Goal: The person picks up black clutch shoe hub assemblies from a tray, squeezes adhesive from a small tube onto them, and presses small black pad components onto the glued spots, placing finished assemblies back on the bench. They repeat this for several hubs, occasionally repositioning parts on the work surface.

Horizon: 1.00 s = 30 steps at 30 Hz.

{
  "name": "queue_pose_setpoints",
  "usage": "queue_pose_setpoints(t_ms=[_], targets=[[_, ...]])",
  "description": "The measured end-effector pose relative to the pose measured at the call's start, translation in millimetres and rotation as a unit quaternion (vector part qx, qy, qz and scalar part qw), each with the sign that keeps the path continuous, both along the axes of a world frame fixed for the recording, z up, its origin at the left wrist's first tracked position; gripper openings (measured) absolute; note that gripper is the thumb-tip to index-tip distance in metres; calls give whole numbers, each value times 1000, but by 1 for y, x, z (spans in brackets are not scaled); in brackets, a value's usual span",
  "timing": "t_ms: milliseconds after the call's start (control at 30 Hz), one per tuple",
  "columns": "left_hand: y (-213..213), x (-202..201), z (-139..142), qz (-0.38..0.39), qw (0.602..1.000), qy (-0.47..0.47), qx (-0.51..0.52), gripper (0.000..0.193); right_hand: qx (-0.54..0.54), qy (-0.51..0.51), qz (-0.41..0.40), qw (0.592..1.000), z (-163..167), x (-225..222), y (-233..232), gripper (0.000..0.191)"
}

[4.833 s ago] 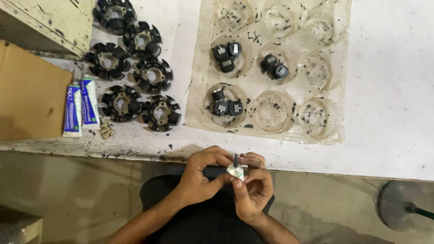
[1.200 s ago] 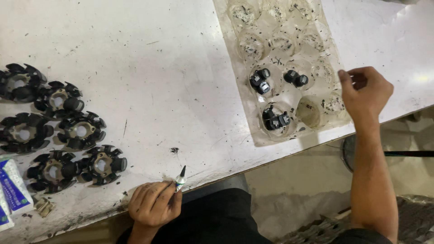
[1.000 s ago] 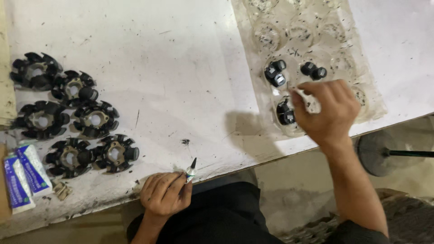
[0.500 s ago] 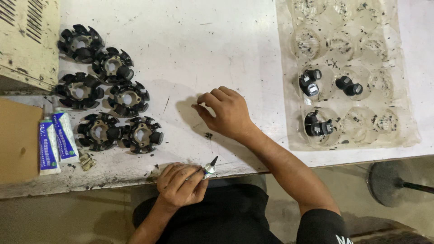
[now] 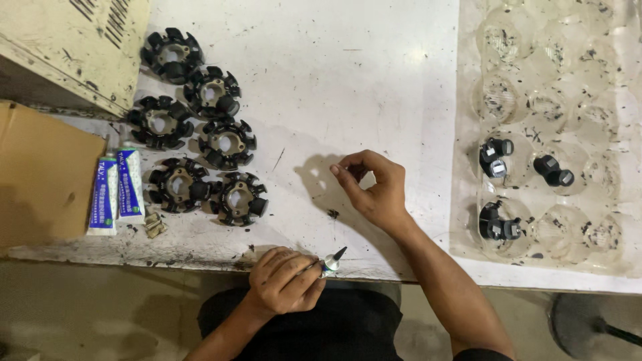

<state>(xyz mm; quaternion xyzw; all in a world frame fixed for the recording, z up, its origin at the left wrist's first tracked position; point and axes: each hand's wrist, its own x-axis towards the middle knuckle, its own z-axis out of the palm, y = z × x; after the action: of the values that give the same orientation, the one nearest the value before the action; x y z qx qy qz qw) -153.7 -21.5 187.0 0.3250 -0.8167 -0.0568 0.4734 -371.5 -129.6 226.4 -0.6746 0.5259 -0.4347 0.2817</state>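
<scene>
A white, scuffed table (image 5: 348, 80) carries everything. On its left lie six black toothed rings (image 5: 200, 144) in a loose double column, with two blue-and-white tubes (image 5: 117, 190) side by side just left of them and a brown cardboard sheet (image 5: 40, 174) at the edge. On the right rests a clear plastic tray (image 5: 555, 40) holding three small black parts (image 5: 498, 157).

Whatever the right hand (image 5: 374, 190) pinches is hidden by its curled fingers (image 5: 348, 175).

Bare tabletop (image 5: 348, 80) btwn stators (image 5: 200, 144), tray (image 5: 468, 100)
</scene>
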Motion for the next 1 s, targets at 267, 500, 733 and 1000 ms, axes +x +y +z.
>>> queue_pose_setpoints(t_ms=[267, 500, 733, 1000], targets=[[-2, -1, -5, -8, 1000, 10, 18, 13, -21, -5, 6, 1000, 11, 1, 2, 10], [-2, -2, -5, -5, 1000, 8, 20, 12, -28, 6, -20, 999, 18, -1, 3, 9], [-2, -1, -5, 1, 1000, 5, 16, 12, -47, 12, -26, 998, 22, -2, 3, 10], [-1, 0, -9, 2, 1000, -4, 11, 13, -54, 19, -40, 998, 26, -5, 5, 11]])
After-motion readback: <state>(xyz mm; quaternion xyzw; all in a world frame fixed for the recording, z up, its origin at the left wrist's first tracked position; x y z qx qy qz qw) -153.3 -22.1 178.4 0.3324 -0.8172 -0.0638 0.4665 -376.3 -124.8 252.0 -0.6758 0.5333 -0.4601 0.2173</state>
